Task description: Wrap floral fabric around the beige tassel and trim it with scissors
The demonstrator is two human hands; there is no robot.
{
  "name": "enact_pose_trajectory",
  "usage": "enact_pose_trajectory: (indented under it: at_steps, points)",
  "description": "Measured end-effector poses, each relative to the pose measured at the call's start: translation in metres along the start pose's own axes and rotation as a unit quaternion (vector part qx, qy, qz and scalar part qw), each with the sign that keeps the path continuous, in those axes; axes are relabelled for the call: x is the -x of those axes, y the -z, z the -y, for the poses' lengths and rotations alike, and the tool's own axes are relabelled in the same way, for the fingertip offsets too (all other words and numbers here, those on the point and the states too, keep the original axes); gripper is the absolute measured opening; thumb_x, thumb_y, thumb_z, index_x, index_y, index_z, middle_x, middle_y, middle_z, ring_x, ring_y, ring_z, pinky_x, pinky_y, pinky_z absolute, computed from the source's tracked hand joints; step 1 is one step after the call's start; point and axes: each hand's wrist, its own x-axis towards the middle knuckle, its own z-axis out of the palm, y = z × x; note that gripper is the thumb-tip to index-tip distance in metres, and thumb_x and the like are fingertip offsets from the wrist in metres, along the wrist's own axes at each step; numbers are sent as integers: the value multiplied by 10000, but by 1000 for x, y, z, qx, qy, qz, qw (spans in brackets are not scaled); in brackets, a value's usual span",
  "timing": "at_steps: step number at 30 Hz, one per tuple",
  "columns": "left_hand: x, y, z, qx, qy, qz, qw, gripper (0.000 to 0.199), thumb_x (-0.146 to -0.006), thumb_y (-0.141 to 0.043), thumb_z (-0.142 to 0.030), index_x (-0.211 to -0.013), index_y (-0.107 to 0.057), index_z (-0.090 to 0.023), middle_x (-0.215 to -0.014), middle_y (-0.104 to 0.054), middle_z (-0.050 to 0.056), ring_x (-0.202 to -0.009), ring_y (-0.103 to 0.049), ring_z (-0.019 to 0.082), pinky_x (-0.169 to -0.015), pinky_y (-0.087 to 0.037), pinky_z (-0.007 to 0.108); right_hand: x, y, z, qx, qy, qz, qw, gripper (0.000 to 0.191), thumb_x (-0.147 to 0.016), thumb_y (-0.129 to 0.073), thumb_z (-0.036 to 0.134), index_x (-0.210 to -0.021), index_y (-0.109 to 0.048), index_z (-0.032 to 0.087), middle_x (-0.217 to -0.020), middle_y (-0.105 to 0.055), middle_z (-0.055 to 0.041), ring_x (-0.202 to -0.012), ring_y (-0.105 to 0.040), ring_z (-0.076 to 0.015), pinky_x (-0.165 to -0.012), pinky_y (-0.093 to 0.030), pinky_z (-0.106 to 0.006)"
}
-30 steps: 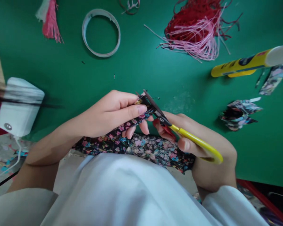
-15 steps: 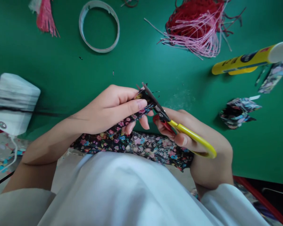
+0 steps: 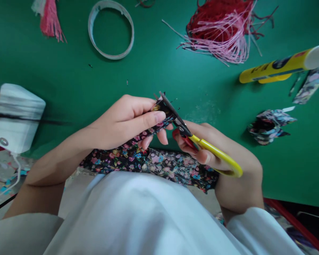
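Note:
My left hand [image 3: 133,120] pinches the end of a black floral fabric strip [image 3: 122,156] between thumb and fingers. The rest of that cloth drapes down along the table's near edge, against the pale shirt. In my right hand [image 3: 199,145] are scissors [image 3: 184,129] with yellow and red handles, the thumb in the yellow loop. Their dark blades lie across the fabric's end, just beyond my left thumb. How far the blades are parted is hard to make out. A few tiny dark scraps lie on the green table near the blade tips.
On the green table [image 3: 162,71] are a white ring [image 3: 89,28], red and pink cords [image 3: 220,35], and a pink tassel [image 3: 51,21]. To the right lie a yellow glue bottle [image 3: 273,69] and a floral fabric piece [image 3: 267,125]. A white corded box [image 3: 18,134] sits left.
Almost nothing differs. The scissors' yellow handle has shifted very slightly left and up, while both hands keep their hold.

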Motion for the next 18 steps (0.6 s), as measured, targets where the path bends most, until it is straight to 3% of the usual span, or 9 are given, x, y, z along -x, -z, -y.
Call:
enact_pose_trajectory:
  at_steps: [9, 18]
  points:
    - [-1, 3, 2, -18, -3, 7, 1000, 248, -961, -506, -307, -872, -657, -132, -778, -750, 25, -478, -609, 61, -444, -491, 157, -1, 4, -10, 30, 28, 13, 999, 595, -883, -296, 764, -848, -444, 189, -626, -386, 62, -528, -331, -59, -470, -275, -198]
    - [1, 3, -2, -12, 1, 17, 1000, 289, -941, -539, -356, -786, -657, -142, -758, -747, 14, -470, -605, 56, -441, -479, 145, -2, 3, -5, -48, 30, 32, 998, 662, -847, -256, 821, -843, -444, 186, -678, -475, 34, -525, -363, -65, -476, -300, -221]
